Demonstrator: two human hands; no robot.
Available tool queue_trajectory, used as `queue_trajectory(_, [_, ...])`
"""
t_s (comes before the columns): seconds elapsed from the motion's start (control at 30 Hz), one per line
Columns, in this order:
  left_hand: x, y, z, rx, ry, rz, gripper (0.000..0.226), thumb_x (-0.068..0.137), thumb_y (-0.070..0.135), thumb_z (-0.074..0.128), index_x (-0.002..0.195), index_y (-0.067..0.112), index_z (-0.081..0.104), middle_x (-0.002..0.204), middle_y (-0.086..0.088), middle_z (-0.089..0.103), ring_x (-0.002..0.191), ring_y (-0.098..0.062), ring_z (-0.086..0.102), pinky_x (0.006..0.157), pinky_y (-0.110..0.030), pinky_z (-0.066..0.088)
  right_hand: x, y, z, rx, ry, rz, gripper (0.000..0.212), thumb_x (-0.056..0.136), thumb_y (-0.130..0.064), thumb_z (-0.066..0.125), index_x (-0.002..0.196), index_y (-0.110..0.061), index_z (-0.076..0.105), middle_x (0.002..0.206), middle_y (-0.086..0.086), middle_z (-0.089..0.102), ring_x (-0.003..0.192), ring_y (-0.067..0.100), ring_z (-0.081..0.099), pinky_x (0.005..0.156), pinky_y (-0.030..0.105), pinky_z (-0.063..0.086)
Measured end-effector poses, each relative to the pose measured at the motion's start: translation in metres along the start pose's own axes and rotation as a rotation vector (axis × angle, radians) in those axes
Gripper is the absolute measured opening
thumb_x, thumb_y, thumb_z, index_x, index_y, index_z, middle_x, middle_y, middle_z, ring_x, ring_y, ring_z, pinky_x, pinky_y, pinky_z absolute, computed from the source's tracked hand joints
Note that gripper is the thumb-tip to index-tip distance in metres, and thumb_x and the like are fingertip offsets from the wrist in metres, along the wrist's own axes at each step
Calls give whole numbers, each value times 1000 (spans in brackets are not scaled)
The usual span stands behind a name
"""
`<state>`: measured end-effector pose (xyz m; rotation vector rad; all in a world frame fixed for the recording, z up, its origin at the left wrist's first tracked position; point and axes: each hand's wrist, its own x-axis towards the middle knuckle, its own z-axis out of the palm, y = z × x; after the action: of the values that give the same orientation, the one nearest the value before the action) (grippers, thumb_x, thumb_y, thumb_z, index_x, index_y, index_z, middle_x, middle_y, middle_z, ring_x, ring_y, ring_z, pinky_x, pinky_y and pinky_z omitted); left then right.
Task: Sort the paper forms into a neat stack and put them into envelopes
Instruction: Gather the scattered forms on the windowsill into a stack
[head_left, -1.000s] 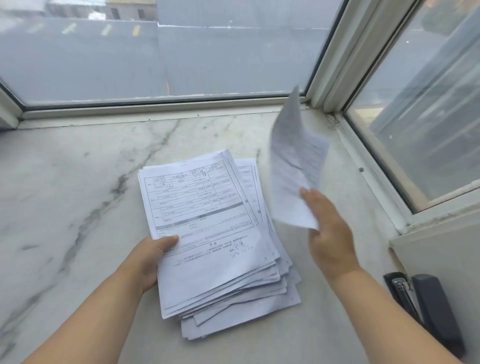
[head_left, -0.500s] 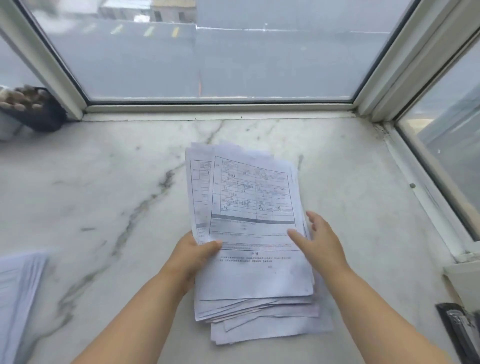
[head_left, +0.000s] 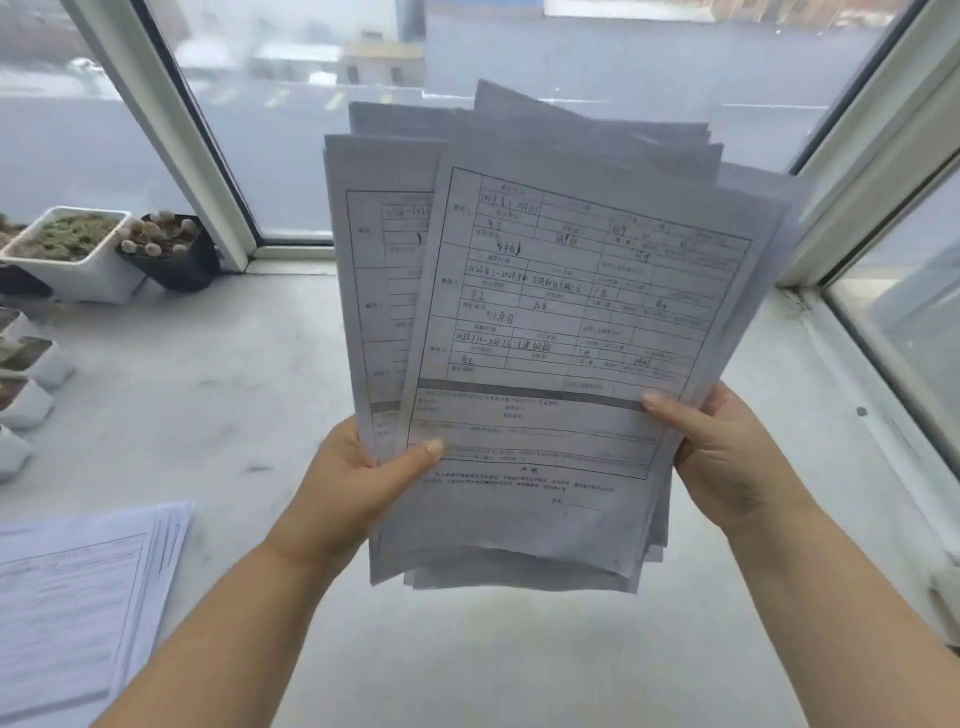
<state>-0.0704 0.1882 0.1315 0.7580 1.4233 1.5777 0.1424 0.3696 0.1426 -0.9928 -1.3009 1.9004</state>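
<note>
The left hand (head_left: 358, 478) pinches the lower left side of the bundle of forms (head_left: 545, 332), its thumb pressed flat across the front sheet and the other fingers hidden behind the paper; the right hand (head_left: 727, 457) grips the lower right side in the same way, thumb on the front, fingers curled behind. Holding both side edges low down looks like a grip chosen for squaring: the sheets stand nearly upright and free at the top, so they could be tapped down and jogged level. The bundle is held in the air above the marble sill (head_left: 234, 415), in front of the window frame (head_left: 171, 130), well apart from everything else. It is far from neat: the sheets are fanned, with corners jutting out at the top and left and ragged lower edges. The front sheet is a printed table form with handwritten entries and a grey band across it. Left of the bundle, a second pile of forms (head_left: 78, 597) lies flat on the sill, and further left, by the window frame, stand small plant pots (head_left: 104, 249). No envelopes are in view.
</note>
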Motion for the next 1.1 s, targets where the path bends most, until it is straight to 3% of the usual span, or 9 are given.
queue_trajectory(0.13, [-2, 34, -13, 0, -52, 84, 37, 66, 29, 77, 102, 32, 74, 110, 2, 72, 101, -15, 68, 77, -22, 55, -18, -32, 18, 9, -147, -167, 36, 77, 1, 63, 109, -14, 69, 113, 7, 72, 104, 22, 68, 81, 27, 55])
queue_trajectory(0.23, [3, 11, -24, 80, 99, 23, 49, 56, 40, 78, 104, 30, 71, 107, 7, 72, 100, -10, 67, 77, -21, 54, -15, 4, 32, -108, -74, -133, 42, 71, 1, 74, 111, -12, 67, 110, 3, 73, 103, 16, 68, 81, 23, 54])
queue_trajectory(0.33, [8, -29, -20, 93, 254, -54, 41, 58, 31, 85, 96, 23, 72, 95, 7, 74, 93, -12, 68, 79, -28, 54, -12, 43, 51, -275, 82, -111, 38, 77, -1, 76, 105, -23, 66, 101, -3, 73, 94, 8, 68, 78, 17, 53])
queue_trajectory(0.43, [14, -33, -15, 96, 426, -68, 18, 71, 10, 82, 80, 20, 71, 75, 11, 73, 81, -16, 69, 63, -20, 54, -10, 39, 65, -313, 157, -157, 24, 86, -9, 69, 94, -32, 68, 95, -4, 73, 93, 14, 68, 80, 31, 54])
queue_trajectory(0.7, [-7, 21, -31, 122, 346, 306, 47, 69, 26, 79, 111, 11, 64, 103, 3, 72, 94, -10, 67, 75, -18, 51, -48, -22, 80, -280, 123, -371, 20, 80, -6, 74, 81, -25, 70, 79, -13, 73, 69, 1, 66, 60, 12, 49])
queue_trajectory(0.8, [-4, -4, -31, 176, 367, 151, 30, 71, 21, 81, 99, 20, 68, 87, 10, 73, 86, -6, 65, 70, -11, 48, -41, 13, 81, -373, 83, -248, 33, 70, -12, 80, 97, -26, 67, 93, -11, 73, 86, -5, 66, 75, 13, 50])
queue_trajectory(0.9, [4, -10, -23, 258, 412, 106, 19, 73, 29, 77, 86, 30, 64, 83, 12, 70, 84, -9, 65, 71, -21, 51, -29, 29, 84, -372, 228, -190, 26, 81, -9, 76, 85, -30, 62, 83, -15, 64, 74, -9, 61, 71, 9, 47])
queue_trajectory(1.0, [14, 8, -32, 255, 227, 110, 39, 70, 41, 75, 103, 28, 59, 98, 0, 72, 94, -18, 69, 78, -34, 54, -27, 17, 79, -132, 308, -150, 10, 83, -11, 74, 78, -19, 70, 77, -8, 73, 77, 12, 68, 70, 26, 54])
queue_trajectory(1.1, [3, 9, -53, 319, 170, -72, 56, 56, 50, 79, 104, 27, 63, 96, 7, 74, 91, -13, 70, 75, -30, 52, -32, 16, 66, 127, 381, -44, 15, 91, -11, 64, 106, -12, 68, 98, -2, 75, 90, 13, 71, 81, 28, 55])
